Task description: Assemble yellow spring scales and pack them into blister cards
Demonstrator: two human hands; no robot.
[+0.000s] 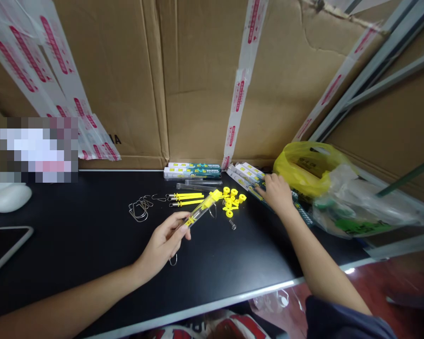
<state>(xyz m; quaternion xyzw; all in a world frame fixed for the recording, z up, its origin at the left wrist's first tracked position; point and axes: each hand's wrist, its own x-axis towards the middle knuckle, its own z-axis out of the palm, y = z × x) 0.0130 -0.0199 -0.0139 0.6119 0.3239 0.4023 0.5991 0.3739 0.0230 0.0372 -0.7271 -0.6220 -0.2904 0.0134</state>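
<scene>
Gripping a clear tube [197, 215] between thumb and fingers, the left hand [167, 238] is holding it tilted above the black table [233, 263], its yellow end pointing away and to the right. The right hand [278, 194] is touching the slanting printed boxes [245, 175] beside a yellow bag [300, 172]; whether it is gripping one cannot be told. Beyond the tube, yellow rods [189, 203] with metal ends are lying near bent metal hooks [139, 218]. Small yellow rings [242, 198] are sitting loosely grouped just past the tube's yellow end, with a spring [232, 224] lying nearer the person. Farther back, more boxes [192, 172] are lying near the large carton [198, 103].
</scene>
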